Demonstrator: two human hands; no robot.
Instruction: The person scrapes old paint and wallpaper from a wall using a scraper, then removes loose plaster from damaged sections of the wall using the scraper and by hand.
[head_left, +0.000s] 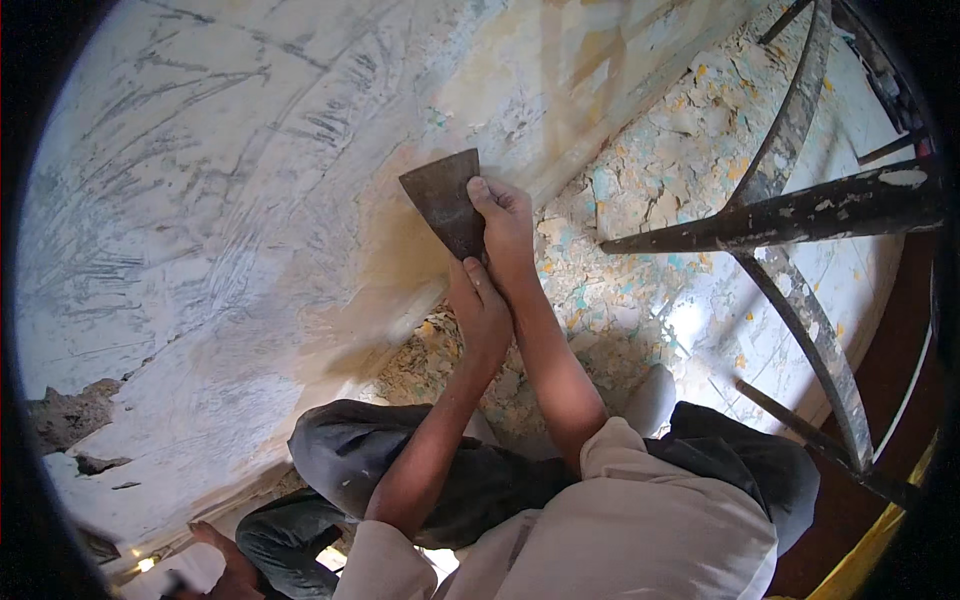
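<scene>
A wide metal scraper blade (448, 201) is held in front of the scraped wall (300, 187), its broad edge up and to the left. My left hand (481, 311) is closed about the lower, narrow end, where any handle is hidden by the fingers. My right hand (506, 217) grips the blade's right side, thumb on its face. The two wrists lie close together. The wall about the blade shows bare tan patches, grey scratches and old paint; whether the blade touches it I cannot tell.
Flaked paint chips (645, 187) cover the floor along the wall's base. A paint-spattered metal stand (787, 214) with curved bars is at the right. Broken plaster (75, 416) shows at lower left. Near it, another person's leg (289, 536) and hand are close to my knee.
</scene>
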